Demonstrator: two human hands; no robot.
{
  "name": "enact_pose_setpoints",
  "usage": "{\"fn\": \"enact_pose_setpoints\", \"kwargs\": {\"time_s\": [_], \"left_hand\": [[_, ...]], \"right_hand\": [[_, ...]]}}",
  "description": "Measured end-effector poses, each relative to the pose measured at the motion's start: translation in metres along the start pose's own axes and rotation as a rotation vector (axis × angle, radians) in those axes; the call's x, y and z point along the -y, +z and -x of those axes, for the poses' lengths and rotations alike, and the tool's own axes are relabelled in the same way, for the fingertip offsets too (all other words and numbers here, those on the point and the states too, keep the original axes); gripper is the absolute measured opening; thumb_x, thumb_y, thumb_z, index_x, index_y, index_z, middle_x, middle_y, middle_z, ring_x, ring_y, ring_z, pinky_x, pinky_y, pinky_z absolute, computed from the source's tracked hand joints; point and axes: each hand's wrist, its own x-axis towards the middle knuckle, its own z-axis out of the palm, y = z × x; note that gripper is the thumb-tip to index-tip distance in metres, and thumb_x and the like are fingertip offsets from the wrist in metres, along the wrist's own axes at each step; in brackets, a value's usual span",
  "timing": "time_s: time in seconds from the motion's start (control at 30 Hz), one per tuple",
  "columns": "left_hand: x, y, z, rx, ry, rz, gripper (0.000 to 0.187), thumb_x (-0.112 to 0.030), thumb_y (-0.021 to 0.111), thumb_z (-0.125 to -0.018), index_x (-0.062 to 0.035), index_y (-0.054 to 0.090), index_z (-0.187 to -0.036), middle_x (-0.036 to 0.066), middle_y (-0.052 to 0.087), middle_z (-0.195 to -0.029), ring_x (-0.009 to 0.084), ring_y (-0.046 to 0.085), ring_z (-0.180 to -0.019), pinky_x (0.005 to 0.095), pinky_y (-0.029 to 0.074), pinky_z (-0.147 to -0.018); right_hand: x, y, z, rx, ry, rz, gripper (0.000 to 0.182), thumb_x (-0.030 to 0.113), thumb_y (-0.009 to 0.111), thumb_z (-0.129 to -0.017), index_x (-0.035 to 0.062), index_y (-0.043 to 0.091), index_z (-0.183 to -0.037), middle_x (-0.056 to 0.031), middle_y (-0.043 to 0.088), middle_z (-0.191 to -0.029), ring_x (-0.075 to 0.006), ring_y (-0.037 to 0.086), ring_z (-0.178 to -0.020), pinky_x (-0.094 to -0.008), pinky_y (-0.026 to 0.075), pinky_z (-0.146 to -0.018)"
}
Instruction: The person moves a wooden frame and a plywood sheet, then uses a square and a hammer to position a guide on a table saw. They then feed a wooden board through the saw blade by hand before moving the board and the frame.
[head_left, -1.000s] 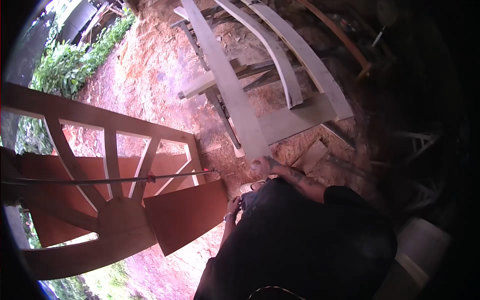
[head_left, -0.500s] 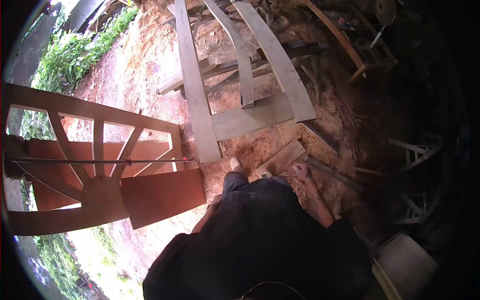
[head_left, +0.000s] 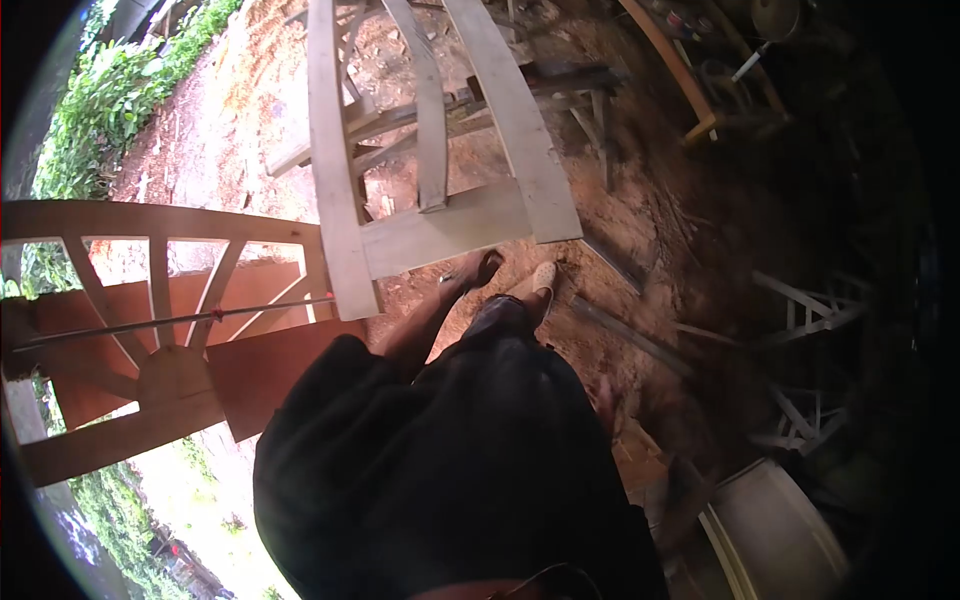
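Note:
My left hand point(head_left: 484, 268) reaches forward just beyond the lower crosspiece point(head_left: 450, 232) of a pale wooden frame. Its fingers are loosely curled, with a gap between thumb and fingers and nothing visible in them. The frame has two long side boards point(head_left: 335, 150) and a curved middle slat point(head_left: 430, 120), and it rests on trestles. My right hand point(head_left: 605, 402) is low beside my right hip, blurred and mostly hidden by my dark shirt. Close to it is a brown, board-like piece point(head_left: 638, 450); whether the hand holds it is not visible.
To the left stands a large arched wooden frame with spokes point(head_left: 160, 270), with a long metal bar clamp point(head_left: 170, 322) across it. A dark bar point(head_left: 632, 335) lies on the sawdust-strewn ground. White trestle-like frames point(head_left: 810, 305) stand at right, near a pale panel point(head_left: 780, 525).
My left hand has come forward from beside my body. My right hand has drawn back to my side. The board that lay by my feet no longer shows there. My view has shifted right.

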Motion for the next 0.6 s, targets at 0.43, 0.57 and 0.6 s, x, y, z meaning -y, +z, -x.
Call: {"fn": "enact_pose_setpoints", "kwargs": {"time_s": [0.43,0.57,0.6], "left_hand": [[-0.125,0.046,-0.139,-0.177,-0.466,-0.343,0.125,-0.060,0.076,-0.076,0.0020,0.003,-0.157,0.025,-0.009,-0.164,0.0489,-0.014,-0.149,0.0794,0.007,-0.108],[-0.120,0.048,-0.145,-0.162,-0.517,-0.356,0.127,-0.059,0.077,-0.075,0.0010,0.002,-0.158,0.026,-0.009,-0.164,0.0484,-0.013,-0.150,0.0764,0.005,-0.110],[-0.123,0.049,-0.145,-0.169,-0.523,-0.399,0.124,-0.059,0.076,-0.076,0.0003,0.004,-0.158,0.025,-0.009,-0.165,0.0460,-0.011,-0.151,0.0748,0.007,-0.112]], "right_hand": [[0.161,-0.067,-0.013,-0.056,-0.029,0.211,0.021,0.031,0.060,-0.097,0.0108,0.066,-0.098,-0.0022,0.064,-0.076,-0.0154,0.060,-0.061,-0.0301,0.046,-0.051],[0.224,-0.055,-0.032,-0.068,-0.103,0.232,0.021,0.032,0.061,-0.097,0.0112,0.066,-0.099,-0.0027,0.065,-0.078,-0.0161,0.062,-0.064,-0.0307,0.047,-0.053],[0.245,-0.039,-0.034,-0.059,-0.112,0.255,0.022,0.032,0.061,-0.097,0.0113,0.066,-0.099,-0.0028,0.065,-0.078,-0.0162,0.062,-0.064,-0.0308,0.048,-0.053]]}}
